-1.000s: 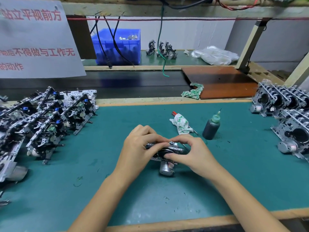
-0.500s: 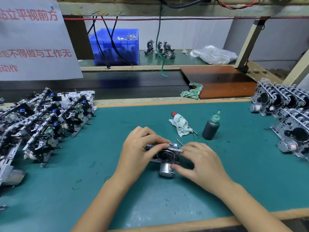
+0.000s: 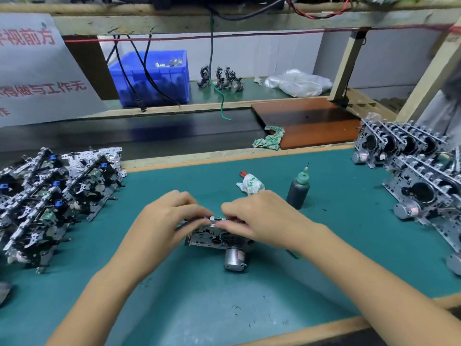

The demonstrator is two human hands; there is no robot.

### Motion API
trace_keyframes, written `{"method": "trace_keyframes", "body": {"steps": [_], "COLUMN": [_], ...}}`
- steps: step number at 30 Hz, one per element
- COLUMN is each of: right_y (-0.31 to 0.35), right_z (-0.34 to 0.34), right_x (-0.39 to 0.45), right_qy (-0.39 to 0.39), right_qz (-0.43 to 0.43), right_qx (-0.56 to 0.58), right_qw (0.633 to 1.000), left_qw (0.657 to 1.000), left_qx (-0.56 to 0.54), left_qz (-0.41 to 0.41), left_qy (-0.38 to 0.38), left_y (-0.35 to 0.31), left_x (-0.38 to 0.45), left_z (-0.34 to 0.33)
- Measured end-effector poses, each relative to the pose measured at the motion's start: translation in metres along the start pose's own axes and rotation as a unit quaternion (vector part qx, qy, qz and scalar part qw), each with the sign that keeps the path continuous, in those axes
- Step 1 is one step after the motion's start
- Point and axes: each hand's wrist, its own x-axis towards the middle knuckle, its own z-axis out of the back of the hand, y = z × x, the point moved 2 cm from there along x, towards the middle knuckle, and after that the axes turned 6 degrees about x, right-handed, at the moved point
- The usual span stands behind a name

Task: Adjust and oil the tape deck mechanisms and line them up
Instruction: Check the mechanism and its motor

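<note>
At the middle of the green surface (image 3: pixel 174 308), one tape deck mechanism (image 3: pixel 214 237) lies flat with its round motor (image 3: pixel 234 258) toward the person. The left hand (image 3: pixel 167 221) grips its left end with curled fingers; the right hand (image 3: pixel 264 218) pinches its top edge. Just beyond stand a dark oil bottle (image 3: pixel 298 189) and a cloth-wrapped tool (image 3: pixel 250 183). Rows of mechanisms (image 3: pixel 55 196) stand to the left, and more rows (image 3: pixel 419 178) to the right. Farther back lie a crumpled rag (image 3: pixel 270 139) and a blue bin (image 3: pixel 152 77).
</note>
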Motion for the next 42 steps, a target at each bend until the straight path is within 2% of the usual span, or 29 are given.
{"method": "trace_keyframes", "body": {"steps": [4,9,13,17,23,27,29,31,33,35,39,42], "right_y": [-0.008,-0.04,-0.07,-0.101,-0.127,-0.128,-0.125,-0.118,-0.103,-0.083,-0.045,-0.009], "right_z": [0.019,0.063,0.093,0.102,0.093,0.091,0.095,0.102,0.106,0.099,0.05,0.001], "right_x": [-0.035,-0.111,-0.18,-0.228,-0.254,-0.258,-0.257,-0.249,-0.232,-0.205,-0.131,-0.07], "right_qy": [-0.04,-0.109,-0.157,-0.19,-0.144,-0.145,-0.117,-0.13,-0.192,-0.222,-0.135,-0.057], "right_qz": [-0.025,-0.129,-0.209,-0.301,-0.432,-0.466,-0.495,-0.493,-0.445,-0.395,-0.312,-0.213], "right_qx": [0.056,0.073,0.036,-0.006,-0.097,-0.131,-0.186,-0.257,-0.253,-0.181,-0.058,0.027], "right_qw": [0.997,0.983,0.965,0.934,0.885,0.863,0.84,0.821,0.837,0.873,0.939,0.975], "left_qw": [0.995,0.978,0.963,0.958,0.953,0.95,0.947,0.942,0.952,0.966,0.988,0.991], "left_qx": [0.005,-0.049,-0.113,-0.094,-0.039,-0.027,-0.014,-0.012,-0.056,-0.105,-0.081,-0.036], "left_qz": [-0.098,-0.201,-0.239,-0.263,-0.281,-0.286,-0.293,-0.304,-0.278,-0.218,-0.093,0.021], "left_qy": [-0.022,-0.005,0.057,0.064,0.11,0.119,0.132,0.138,0.112,0.093,0.097,0.126], "left_y": [-0.026,-0.095,-0.16,-0.214,-0.25,-0.257,-0.258,-0.255,-0.244,-0.221,-0.134,-0.063], "left_x": [0.022,0.077,0.123,0.161,0.181,0.184,0.181,0.174,0.162,0.143,0.086,0.026], "left_z": [-0.001,-0.029,-0.064,-0.106,-0.155,-0.166,-0.167,-0.162,-0.148,-0.132,-0.1,-0.071]}}
